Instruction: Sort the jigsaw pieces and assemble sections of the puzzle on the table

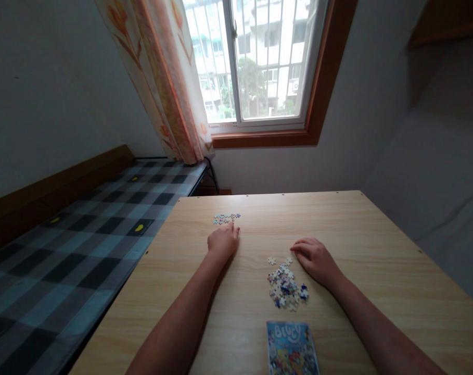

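Observation:
My left hand (224, 239) reaches across the table to a small block of jigsaw pieces (221, 216) laid in rows. Its fingertips are slightly spread at the near edge of these pieces, and no piece shows between them. On the right, my right hand (313, 256) rests on the tabletop, fingers loosely extended to the left and nothing visible in them. Close to its fingertips lies a loose jigsaw piece (289, 260), with another pale piece (272, 261) farther left. A heap of jigsaw pieces (285, 287), white and blue, is beside and below that hand.
A blue box marked "Bluey" (292, 348) lies at the near side of the wooden table (166, 291). To the left stands a bed (103, 224) with a checked cover. Beyond the table are a window (259, 67) and a flowered curtain (169, 83).

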`<state>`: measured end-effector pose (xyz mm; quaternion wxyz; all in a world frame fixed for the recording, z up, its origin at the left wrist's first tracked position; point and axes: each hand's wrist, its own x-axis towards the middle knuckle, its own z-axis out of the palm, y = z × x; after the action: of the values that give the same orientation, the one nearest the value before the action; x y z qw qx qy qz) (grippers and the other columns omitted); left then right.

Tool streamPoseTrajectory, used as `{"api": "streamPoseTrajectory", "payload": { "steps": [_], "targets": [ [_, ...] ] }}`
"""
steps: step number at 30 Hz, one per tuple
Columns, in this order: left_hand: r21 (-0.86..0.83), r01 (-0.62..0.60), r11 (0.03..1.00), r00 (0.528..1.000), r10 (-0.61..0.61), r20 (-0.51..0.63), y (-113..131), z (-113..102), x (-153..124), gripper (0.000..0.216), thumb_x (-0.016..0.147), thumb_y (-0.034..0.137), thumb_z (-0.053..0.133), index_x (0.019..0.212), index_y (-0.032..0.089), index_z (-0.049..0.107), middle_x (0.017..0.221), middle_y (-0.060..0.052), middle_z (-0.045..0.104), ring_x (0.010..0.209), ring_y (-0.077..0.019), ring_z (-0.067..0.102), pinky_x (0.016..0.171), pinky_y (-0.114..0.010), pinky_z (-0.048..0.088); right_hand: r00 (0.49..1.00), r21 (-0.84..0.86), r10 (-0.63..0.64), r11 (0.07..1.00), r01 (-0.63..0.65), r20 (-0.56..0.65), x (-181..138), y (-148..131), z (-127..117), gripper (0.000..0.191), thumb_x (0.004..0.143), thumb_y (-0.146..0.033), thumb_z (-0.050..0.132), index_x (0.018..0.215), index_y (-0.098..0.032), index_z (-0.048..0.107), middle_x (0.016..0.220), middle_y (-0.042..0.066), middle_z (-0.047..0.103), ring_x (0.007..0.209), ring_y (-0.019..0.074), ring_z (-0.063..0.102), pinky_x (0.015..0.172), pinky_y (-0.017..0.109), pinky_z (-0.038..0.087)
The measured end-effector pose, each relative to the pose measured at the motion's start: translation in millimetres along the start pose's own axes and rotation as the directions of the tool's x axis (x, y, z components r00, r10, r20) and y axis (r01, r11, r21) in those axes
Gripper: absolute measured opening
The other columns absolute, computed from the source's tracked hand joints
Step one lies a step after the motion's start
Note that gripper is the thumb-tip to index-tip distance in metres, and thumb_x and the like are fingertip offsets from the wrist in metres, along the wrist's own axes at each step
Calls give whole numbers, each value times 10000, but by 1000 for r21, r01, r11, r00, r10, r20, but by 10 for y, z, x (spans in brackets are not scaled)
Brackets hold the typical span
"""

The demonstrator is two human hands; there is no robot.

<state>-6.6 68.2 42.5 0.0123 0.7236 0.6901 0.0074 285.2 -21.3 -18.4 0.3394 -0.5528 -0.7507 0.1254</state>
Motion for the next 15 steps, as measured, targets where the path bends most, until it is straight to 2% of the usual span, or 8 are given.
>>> {"api": "streamPoseTrajectory", "payload": {
  "steps": [6,11,13,15],
  "targets": [
    [-12,10,1000,1000,-10,8,7,-3,3,449,998,453,351,1258,222,635,1060,-137,732,936,-287,695,760,-361,503,1000,2,-2,1000,2,-5,-1,10,3,208,876,-196,565,921,-260,757,1022,28,703,1000,202,611,931,364,443],
    [4,-13,1000,999,13,-32,39,-35,-44,511,989,478,382,1395,216,547,1057,-154,730,926,-299,694,745,-361,497,1000,0,-3,1000,3,-2,1,32,17,233,860,-160,560,934,-256,759,1029,33,698,1000,201,610,938,375,452],
    [-14,-82,997,995,81,-60,68,-27,-86,526,986,490,393,1426,229,514,1049,-153,731,907,-291,694,742,-355,491,1000,-1,-3,1000,3,-14,-1,33,18,269,845,-131,541,937,-255,762,1053,43,691,1015,208,608,945,390,454],
    [-66,-223,973,973,218,-74,111,1,-140,478,980,489,420,1369,250,562,1030,-130,735,894,-270,692,754,-342,484,999,3,-8,1000,8,-36,-8,18,9,286,833,-120,537,942,-255,764,1086,56,680,1033,216,603,954,407,456]
  ]
}}
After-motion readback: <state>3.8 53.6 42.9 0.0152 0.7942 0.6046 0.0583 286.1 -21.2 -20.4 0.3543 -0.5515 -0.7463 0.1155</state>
